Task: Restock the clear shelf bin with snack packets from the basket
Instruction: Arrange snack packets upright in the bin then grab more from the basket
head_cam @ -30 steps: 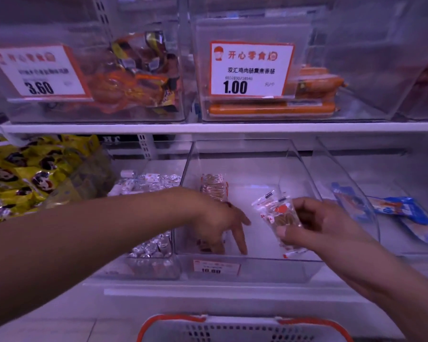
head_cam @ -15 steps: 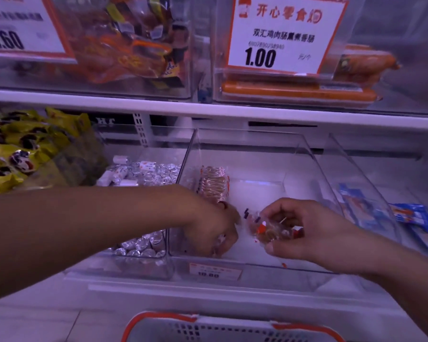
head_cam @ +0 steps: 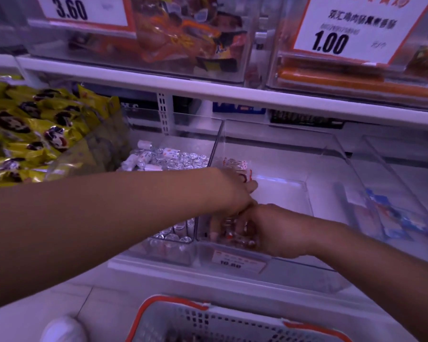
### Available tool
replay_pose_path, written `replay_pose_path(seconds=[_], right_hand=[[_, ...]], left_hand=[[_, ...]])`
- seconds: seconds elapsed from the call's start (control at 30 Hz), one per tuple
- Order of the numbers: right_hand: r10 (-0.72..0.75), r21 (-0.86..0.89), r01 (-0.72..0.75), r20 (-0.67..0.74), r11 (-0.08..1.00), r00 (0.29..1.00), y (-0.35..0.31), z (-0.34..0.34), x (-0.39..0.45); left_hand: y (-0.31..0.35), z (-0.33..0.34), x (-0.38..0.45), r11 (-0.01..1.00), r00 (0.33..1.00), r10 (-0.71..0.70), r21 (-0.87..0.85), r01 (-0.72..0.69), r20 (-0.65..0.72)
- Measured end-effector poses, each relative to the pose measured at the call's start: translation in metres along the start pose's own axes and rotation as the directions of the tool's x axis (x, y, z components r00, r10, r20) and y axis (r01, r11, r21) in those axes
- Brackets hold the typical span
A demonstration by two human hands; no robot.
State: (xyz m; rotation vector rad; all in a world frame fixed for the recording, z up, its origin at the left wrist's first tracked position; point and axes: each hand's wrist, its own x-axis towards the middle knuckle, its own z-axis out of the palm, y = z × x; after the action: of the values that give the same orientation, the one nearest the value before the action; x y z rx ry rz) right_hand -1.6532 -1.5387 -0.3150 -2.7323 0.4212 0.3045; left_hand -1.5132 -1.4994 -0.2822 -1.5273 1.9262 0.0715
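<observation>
Both hands meet in clear bin (head_cam: 269,154), centre frame. Right hand (head_cam: 277,230) pinches snack packet (head_cam: 235,236); left hand (head_cam: 232,203) fingers down on it, grip unclear. Lay packet flat, front-left, then release.

- clear bin (head_cam: 331,154) is open on top, and its back and right floor is bare, so plenty of room to reach in there
- front-left corner is crowded: both hands (head_cam: 237,208) plus a pile of packets (head_cam: 235,236)
- upper shelf (head_cam: 208,92) hangs low over the bin
- more packets (head_cam: 235,166) stacked against the left wall
</observation>
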Motion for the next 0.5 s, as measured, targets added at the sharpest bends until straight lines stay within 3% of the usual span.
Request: replay_pose_path(seconds=[0.1,0.17,0.27,0.33,0.4,0.5], right_hand=[[0.033,0.047,-0.034,0.005,0.998,0.999,0.004,0.004,-0.003],[0.031,0.187,-0.036,0.028,0.982,0.999,0.005,0.0,-0.008],[-0.004,0.527,-0.064,0.127,0.848,0.992,0.008,-0.01,-0.016],[0.014,0.64,-0.128,0.181,0.758,0.983,0.013,-0.014,-0.02],[0.008,0.637,-0.105,0.153,0.764,0.988,0.017,-0.014,-0.021],[0.009,0.477,-0.019,0.022,0.879,1.0,0.014,-0.003,-0.016]], left_hand=[[-0.005,-0.006,-0.006,0.998,0.998,-0.04,0.04,0.039,0.044],[-0.012,-0.008,-0.013,0.994,0.995,-0.102,0.039,0.102,0.003],[-0.019,-0.012,-0.02,0.987,0.987,-0.159,-0.001,0.159,0.01],[-0.015,-0.012,-0.021,0.988,0.989,-0.149,0.031,0.149,0.018],[-0.004,-0.009,-0.016,0.987,0.992,-0.127,0.107,0.124,0.024],[0.01,-0.004,-0.004,0.975,0.992,-0.124,0.188,0.115,0.038]])
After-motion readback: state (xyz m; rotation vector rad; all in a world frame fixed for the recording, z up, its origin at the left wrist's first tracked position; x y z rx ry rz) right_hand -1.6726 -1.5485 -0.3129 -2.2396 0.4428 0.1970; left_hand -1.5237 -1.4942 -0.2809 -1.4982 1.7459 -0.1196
